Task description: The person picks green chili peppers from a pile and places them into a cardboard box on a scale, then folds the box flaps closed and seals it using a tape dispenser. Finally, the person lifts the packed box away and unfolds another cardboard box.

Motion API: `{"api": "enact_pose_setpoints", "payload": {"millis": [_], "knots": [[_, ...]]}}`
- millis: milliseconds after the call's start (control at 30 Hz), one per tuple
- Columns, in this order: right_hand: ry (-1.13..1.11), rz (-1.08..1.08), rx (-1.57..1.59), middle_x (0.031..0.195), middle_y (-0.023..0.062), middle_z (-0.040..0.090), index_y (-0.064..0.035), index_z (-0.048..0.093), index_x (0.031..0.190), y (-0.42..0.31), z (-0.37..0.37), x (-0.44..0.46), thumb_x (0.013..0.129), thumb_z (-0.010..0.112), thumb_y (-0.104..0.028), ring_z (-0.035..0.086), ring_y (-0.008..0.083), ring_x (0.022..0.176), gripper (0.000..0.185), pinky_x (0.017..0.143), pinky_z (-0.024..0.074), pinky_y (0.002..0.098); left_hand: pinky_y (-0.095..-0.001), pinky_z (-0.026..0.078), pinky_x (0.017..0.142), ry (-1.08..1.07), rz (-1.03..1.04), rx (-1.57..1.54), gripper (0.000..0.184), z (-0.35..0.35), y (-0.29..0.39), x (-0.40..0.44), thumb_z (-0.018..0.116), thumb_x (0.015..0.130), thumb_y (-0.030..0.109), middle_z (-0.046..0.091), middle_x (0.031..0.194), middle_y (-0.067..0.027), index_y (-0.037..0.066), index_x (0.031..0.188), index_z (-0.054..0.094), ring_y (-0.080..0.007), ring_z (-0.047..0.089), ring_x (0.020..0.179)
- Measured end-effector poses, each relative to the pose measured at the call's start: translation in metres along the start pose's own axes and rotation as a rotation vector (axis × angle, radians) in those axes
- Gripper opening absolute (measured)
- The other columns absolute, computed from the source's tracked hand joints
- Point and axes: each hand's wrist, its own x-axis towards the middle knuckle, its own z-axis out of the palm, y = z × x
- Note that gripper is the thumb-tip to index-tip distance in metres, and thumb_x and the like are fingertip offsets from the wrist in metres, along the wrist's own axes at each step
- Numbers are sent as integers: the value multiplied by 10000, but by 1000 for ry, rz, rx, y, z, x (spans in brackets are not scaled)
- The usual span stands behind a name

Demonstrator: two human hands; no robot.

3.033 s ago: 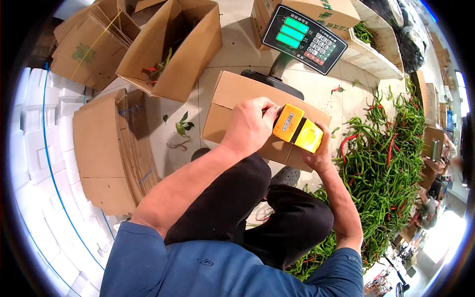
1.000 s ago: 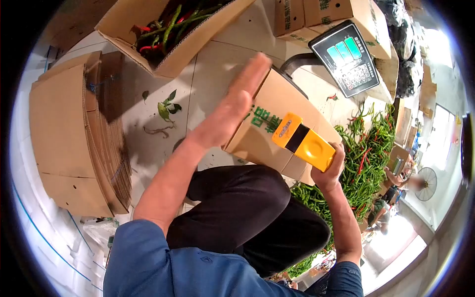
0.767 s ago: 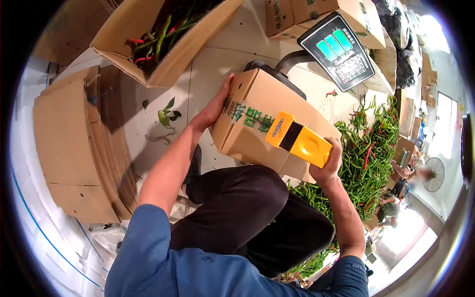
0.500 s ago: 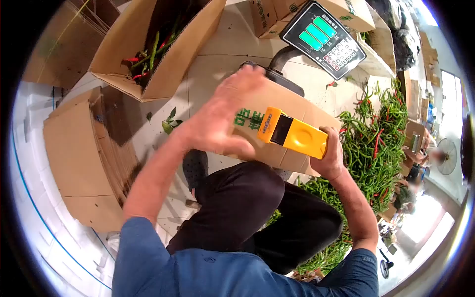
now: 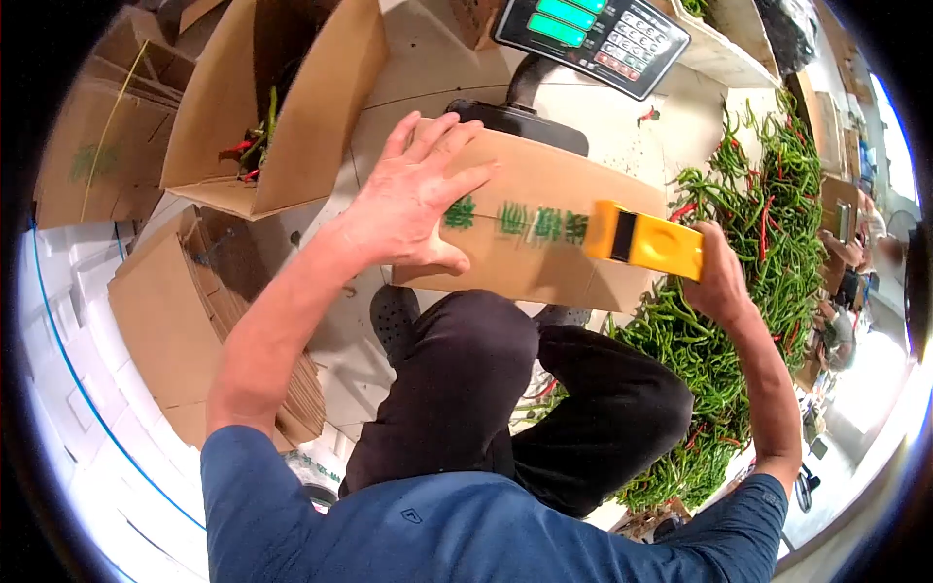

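A closed cardboard box (image 5: 530, 270) with green printed characters lies across in front of my knees, beside the scale's platform. My left hand (image 5: 418, 199) rests on the left end of its top with fingers and thumb spread. My right hand (image 5: 721, 270) grips a yellow tape dispenser (image 5: 666, 245) by its right end. The dispenser's dark-windowed front end is over the right part of the box top, along its middle line. Some fingers of my right hand are hidden behind the dispenser.
Beyond the box stands a scale with a lit green display (image 5: 595, 37). Green and red chili peppers (image 5: 758, 243) are heaped at the right. An open carton (image 5: 316, 107) holding some peppers stands at the upper left, with flattened cardboard (image 5: 175, 325) below it.
My right hand has moved the tape dispenser rightward along the box top. My left hand, blurred and raised before, now lies on the box's left end. The view has shifted too.
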Motion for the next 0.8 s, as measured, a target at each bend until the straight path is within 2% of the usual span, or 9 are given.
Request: {"api": "enact_pose_setpoints", "payload": {"millis": [133, 167, 267, 300, 400, 433, 600, 700, 800], "knots": [[45, -9, -119, 1018, 222, 553, -11, 467, 1180, 58, -20, -48, 761, 678, 79, 590, 462, 904, 478, 754, 504, 487, -576, 162, 1242, -56, -46, 41, 1011, -2, 16, 14, 913, 549, 467, 340, 1580, -219, 173, 1446, 553, -451, 272, 1478], [60, -7, -109, 1020, 222, 552, -11, 467, 1179, 65, -20, -55, 763, 680, 75, 587, 463, 905, 475, 755, 503, 487, -594, 143, 1244, -83, -40, 78, 999, 2, 23, 21, 889, 593, 506, 315, 1587, -239, 177, 1467, 537, -495, 245, 1472], [111, -1, -100, 1023, 227, 549, -7, 469, 1182, 78, -13, -65, 767, 709, 43, 585, 458, 920, 482, 771, 496, 490, -612, 110, 1247, -72, 69, 42, 998, 30, 52, 53, 856, 626, 568, 293, 1596, -244, 186, 1486, 524, -513, 211, 1476], [105, -5, -93, 1028, 227, 552, -6, 470, 1183, 82, -12, -64, 766, 710, 43, 588, 458, 929, 484, 782, 499, 488, -623, 79, 1247, -118, 96, 86, 1005, 38, 61, 65, 791, 683, 649, 281, 1605, -239, 203, 1527, 474, -492, 180, 1498], [54, 19, -55, 1060, 230, 576, 0, 472, 1208, 93, -4, -69, 784, 696, 32, 607, 452, 984, 480, 831, 519, 476, -624, 56, 1249, -117, 77, 129, 1014, 52, 79, 78, 724, 732, 705, 251, 1635, -219, 220, 1565, 411, -457, 143, 1529], [63, 37, -10, 1054, 230, 577, -8, 476, 1205, 101, 10, -71, 769, 685, 42, 605, 462, 979, 487, 822, 518, 480, -624, 42, 1250, -137, 73, 187, 1027, 56, 79, 77, 650, 775, 756, 212, 1663, -202, 217, 1594, 348, -425, 104, 1553], [171, 137, 157, 988, 209, 645, -53, 466, 1241, 128, 87, -61, 834, 682, -5, 644, 453, 957, 463, 813, 536, 464, -630, 42, 1245, -142, 74, 268, 1065, 60, 89, 89, 587, 809, 789, 207, 1667, -212, 131, 1601, 312, -425, 113, 1556], [209, 298, 329, 1093, 260, 647, -26, 500, 1266, 128, 137, -54, 844, 717, -40, 641, 455, 1035, 474, 862, 532, 484, -652, 64, 1231, -135, 150, 249, 1104, 96, 125, 121, 567, 814, 800, 232, 1651, -232, 84, 1603, 277, -444, 144, 1545], [233, 309, 429, 1179, 269, 628, -39, 495, 1323, 118, 161, -44, 829, 748, -67, 637, 446, 1078, 556, 887, 534, 477, -658, 31, 1229, -92, 181, 183, 1152, 126, 154, 155, 578, 802, 807, 211, 1654, -233, 28, 1590, 262, -446, 115, 1548]]}}
